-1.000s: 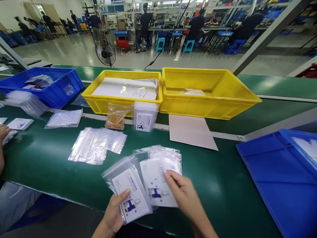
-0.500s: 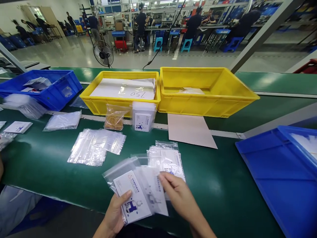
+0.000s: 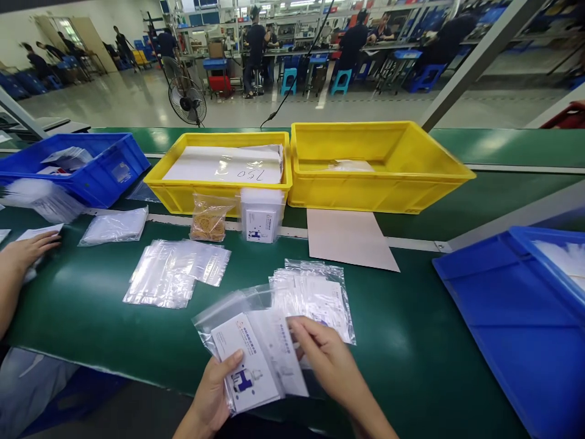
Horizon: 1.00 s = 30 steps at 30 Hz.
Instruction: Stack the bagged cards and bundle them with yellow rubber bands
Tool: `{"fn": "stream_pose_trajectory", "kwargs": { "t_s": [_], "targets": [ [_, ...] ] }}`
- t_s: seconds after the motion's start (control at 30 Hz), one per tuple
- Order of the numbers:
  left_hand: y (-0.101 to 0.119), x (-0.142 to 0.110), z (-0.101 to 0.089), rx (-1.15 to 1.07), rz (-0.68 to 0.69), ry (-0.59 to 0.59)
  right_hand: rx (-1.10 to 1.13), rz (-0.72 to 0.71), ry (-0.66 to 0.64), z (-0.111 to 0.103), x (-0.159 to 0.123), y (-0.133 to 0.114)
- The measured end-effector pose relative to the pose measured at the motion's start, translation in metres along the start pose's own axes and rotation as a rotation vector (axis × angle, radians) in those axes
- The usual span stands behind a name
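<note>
My left hand (image 3: 214, 390) grips a fanned stack of bagged booklets (image 3: 244, 347), its thumb across the front one. They are white with a dark blue picture and print, each in a clear zip bag. My right hand (image 3: 328, 356) pinches the right edge of a bagged booklet at the back of the fan; its fingertips are partly hidden behind it. Just beyond lies a loose pile of bagged booklets (image 3: 320, 299) on the green table. Flat clear zip bags (image 3: 164, 274) are spread to the left.
Two yellow bins (image 3: 219, 189) (image 3: 365, 192) stand at the back. Before them are a bag of rubber bands (image 3: 208, 225), a bundle of booklets (image 3: 260, 225) and cardboard (image 3: 350, 238). Blue bins (image 3: 114, 174) (image 3: 498, 305) flank the table. A co-worker's hand (image 3: 31, 250) is at far left.
On the table, the pile has spread to the right, with a bagged booklet now at its right side. My right hand has shifted slightly left. A co-worker's hand has come in at left.
</note>
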<state>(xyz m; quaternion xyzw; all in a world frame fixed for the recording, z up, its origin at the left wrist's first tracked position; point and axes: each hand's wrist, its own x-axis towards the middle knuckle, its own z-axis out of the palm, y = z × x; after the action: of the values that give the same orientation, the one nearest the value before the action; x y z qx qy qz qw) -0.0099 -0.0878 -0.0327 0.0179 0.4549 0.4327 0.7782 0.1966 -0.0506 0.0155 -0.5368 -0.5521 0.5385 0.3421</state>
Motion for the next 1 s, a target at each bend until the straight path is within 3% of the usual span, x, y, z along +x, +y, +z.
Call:
{"fn": "stream_pose_trajectory", "kwargs": {
  "t_s": [0.1, 0.17, 0.23, 0.27, 0.3, 0.4, 0.47, 0.6, 0.7, 0.77, 0.8, 0.93, 1.0],
  "targets": [
    [0.002, 0.0, -0.004, -0.003, 0.004, 0.081, 0.027, 0.074, 0.155, -0.028, 0.001, 0.006],
    [0.003, 0.0, -0.006, -0.005, 0.008, 0.113, -0.039, 0.126, 0.326, -0.039, 0.001, 0.011],
    [0.003, -0.001, -0.004, 0.007, 0.001, 0.107, -0.136, 0.121, 0.477, -0.035, 0.0, 0.014],
    [0.002, -0.001, -0.003, 0.016, -0.006, 0.093, -0.174, 0.099, 0.487, -0.027, -0.001, 0.013],
    [0.001, -0.001, -0.001, 0.024, -0.01, 0.074, -0.194, 0.073, 0.432, -0.017, -0.002, 0.012],
    [-0.001, -0.002, 0.006, 0.015, 0.014, 0.03, -0.139, 0.006, 0.092, 0.011, -0.005, 0.005],
    [-0.001, -0.002, 0.008, -0.005, 0.035, 0.041, -0.035, -0.004, -0.025, 0.015, -0.005, 0.001],
    [0.003, -0.001, 0.004, -0.009, 0.034, 0.133, 0.13, 0.088, 0.044, -0.016, -0.006, 0.004],
    [0.005, -0.001, 0.001, 0.008, 0.017, 0.137, -0.022, 0.112, 0.341, -0.032, -0.006, 0.008],
    [0.004, -0.002, 0.002, 0.029, 0.005, 0.096, -0.146, 0.068, 0.472, -0.024, -0.006, 0.007],
    [0.003, -0.003, 0.004, 0.038, 0.001, 0.071, -0.178, 0.037, 0.431, -0.015, -0.005, 0.006],
    [-0.002, -0.005, 0.011, 0.04, 0.038, 0.002, -0.138, -0.075, -0.005, 0.019, -0.004, -0.003],
    [-0.001, -0.005, 0.01, 0.038, 0.057, 0.01, -0.079, -0.06, -0.013, 0.018, -0.005, -0.004]
  ]
}}
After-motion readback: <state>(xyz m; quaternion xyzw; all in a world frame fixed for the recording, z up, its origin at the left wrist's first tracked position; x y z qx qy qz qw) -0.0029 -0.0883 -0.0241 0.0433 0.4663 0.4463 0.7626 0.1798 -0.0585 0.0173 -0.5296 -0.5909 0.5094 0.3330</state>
